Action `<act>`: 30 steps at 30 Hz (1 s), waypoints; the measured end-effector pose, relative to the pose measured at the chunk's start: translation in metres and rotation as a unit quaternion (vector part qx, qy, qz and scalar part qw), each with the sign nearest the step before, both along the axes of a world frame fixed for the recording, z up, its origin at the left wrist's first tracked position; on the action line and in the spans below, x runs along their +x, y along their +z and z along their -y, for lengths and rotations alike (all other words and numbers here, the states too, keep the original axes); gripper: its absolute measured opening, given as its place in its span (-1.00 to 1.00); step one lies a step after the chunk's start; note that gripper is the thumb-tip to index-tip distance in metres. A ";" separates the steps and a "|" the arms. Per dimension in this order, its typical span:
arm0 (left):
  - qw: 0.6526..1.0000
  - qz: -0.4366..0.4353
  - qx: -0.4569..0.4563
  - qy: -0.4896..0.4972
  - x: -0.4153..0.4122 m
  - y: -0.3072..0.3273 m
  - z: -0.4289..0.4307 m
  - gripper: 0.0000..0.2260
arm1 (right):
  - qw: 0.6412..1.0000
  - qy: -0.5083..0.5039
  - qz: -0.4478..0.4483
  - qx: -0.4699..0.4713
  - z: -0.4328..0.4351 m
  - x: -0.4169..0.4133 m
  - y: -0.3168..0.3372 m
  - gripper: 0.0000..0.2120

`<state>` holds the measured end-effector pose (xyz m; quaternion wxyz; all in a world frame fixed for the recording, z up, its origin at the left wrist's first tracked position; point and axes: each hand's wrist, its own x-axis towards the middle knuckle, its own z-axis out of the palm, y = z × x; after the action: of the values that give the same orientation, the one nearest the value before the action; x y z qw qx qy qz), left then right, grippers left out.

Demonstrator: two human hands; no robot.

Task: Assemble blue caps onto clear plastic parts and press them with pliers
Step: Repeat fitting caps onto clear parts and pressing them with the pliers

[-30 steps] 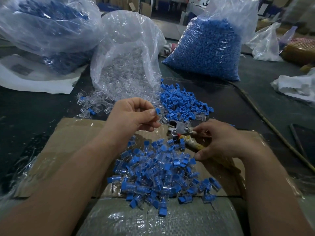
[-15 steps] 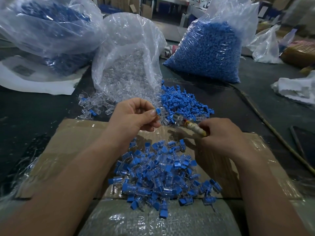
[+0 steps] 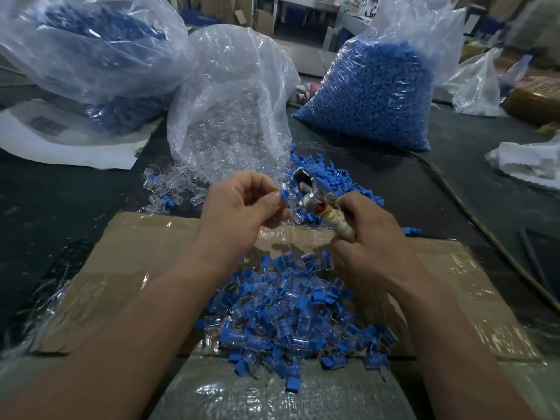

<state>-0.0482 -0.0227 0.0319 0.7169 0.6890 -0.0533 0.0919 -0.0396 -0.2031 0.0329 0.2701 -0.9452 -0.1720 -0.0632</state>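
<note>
My left hand (image 3: 239,207) pinches a clear plastic part with a blue cap (image 3: 285,194) between thumb and fingers, above the cardboard. My right hand (image 3: 363,234) grips the taped handles of the pliers (image 3: 315,197), lifted off the table. The metal jaws are open and point up-left, close to the capped part but apart from it. A heap of assembled blue-capped clear parts (image 3: 291,310) lies on the cardboard below both hands. Loose blue caps (image 3: 330,177) and loose clear parts (image 3: 172,192) lie on the dark table behind.
A taped cardboard sheet (image 3: 136,256) covers the near table. Behind stand an open bag of clear parts (image 3: 230,116), a full bag of blue caps (image 3: 372,95) and another bag (image 3: 85,50) at the far left. A long cable (image 3: 472,213) runs along the right.
My right hand picked the pliers up from the cardboard and raised them, jaws now up beside the capped part. My left hand kept its pinch and barely moved.
</note>
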 end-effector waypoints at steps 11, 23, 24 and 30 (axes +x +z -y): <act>1.000 0.017 0.011 0.011 -0.001 0.001 0.001 -0.79 | 0.999 0.026 -0.032 -0.028 -0.005 -0.003 0.003 -0.73; 0.997 0.030 0.062 0.024 -0.006 0.003 0.002 -0.80 | 1.000 0.018 -0.026 -0.005 -0.006 -0.004 0.005 -0.77; 0.997 0.031 0.064 0.027 -0.006 0.003 0.002 -0.81 | 1.000 0.017 -0.024 -0.005 -0.006 -0.004 0.005 -0.77; 0.995 0.037 0.086 0.040 -0.006 0.002 0.003 -0.79 | 1.000 0.015 -0.025 -0.012 -0.006 -0.004 0.005 -0.71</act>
<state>-0.0546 -0.0258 0.0340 0.6484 0.7458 -0.0599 0.1406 -0.0438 -0.1970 0.0379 0.2642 -0.9468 -0.1805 -0.0334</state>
